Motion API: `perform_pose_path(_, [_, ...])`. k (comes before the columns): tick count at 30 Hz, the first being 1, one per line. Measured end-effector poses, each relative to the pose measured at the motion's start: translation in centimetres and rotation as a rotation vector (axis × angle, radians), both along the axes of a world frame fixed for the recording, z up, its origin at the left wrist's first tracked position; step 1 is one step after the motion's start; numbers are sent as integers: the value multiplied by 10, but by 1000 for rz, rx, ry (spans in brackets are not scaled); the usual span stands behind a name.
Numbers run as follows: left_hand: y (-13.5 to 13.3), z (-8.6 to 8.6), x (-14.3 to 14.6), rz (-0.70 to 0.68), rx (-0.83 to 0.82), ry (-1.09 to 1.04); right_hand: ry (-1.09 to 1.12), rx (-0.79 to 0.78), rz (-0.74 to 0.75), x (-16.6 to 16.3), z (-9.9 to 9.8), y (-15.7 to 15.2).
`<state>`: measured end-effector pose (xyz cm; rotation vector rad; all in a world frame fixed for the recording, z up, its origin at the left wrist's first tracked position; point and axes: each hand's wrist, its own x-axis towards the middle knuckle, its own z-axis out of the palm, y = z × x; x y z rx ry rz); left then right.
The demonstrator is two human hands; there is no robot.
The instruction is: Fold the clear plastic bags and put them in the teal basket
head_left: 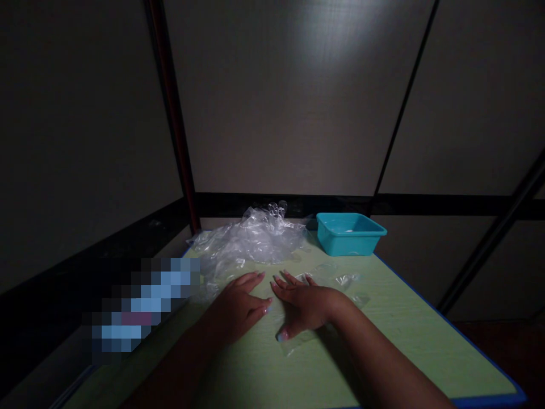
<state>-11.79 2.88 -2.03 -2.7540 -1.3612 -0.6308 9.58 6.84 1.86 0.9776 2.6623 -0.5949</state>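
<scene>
My right hand [304,304] lies palm down with its fingers spread on a thin, clear plastic glove [347,279], flat on the light green table. Part of the glove is hidden beneath the hand. Just to the left is my left hand [238,304], its fingers apart and holding nothing. Whether its fingertips touch the tabletop I cannot tell. Beyond both hands, a crumpled heap of clear plastic gloves [259,238] spreads over the back left of the table.
A turquoise plastic basin [351,241] stands at the back right of the green table [417,341], which has a blue edge. Dark-framed wall panels [281,102] rise behind it. A blurred-out patch [149,307] covers something along the left side.
</scene>
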Motion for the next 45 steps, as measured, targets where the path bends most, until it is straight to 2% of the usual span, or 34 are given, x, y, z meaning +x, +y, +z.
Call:
perform_pose_path(25, [-3,7,3,18,-36,10,40,11,-29,-4,1,-6])
perform_pose_path(35, [-1,-5,-3,23,-69,42,56,19,-46,-4,1,-6])
perform_pose_path(45, [-1,-7,-5,17,-83,63,87,22,-40,-3,-1,-6])
